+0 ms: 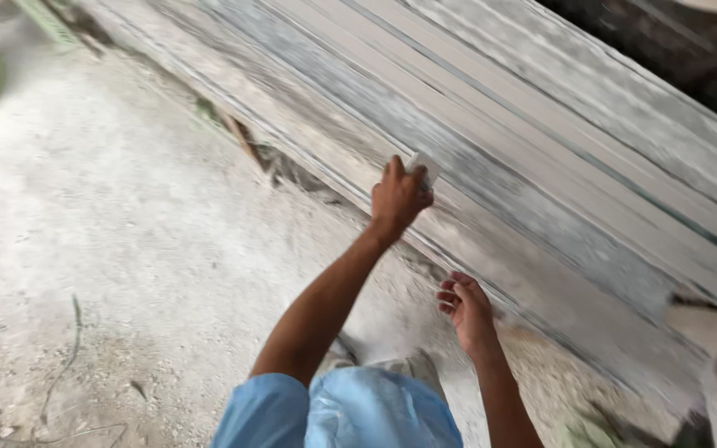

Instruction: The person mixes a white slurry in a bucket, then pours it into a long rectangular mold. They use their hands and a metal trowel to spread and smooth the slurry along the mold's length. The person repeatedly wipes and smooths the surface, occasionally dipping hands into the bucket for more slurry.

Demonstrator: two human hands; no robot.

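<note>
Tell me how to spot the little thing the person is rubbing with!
Find the long, dusty stack of boards slanting across the picture. At its near edge, the left hand presses down a small pale block. It is the only short, loose piece among those long strips.

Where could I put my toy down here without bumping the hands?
The dusty floor on the left of the long pale boards is bare and wide. It is crowded at the near edge of the boards: the left hand presses a small pale block there, and the right hand rests lower down. Scraps clutter the lower right.
</note>
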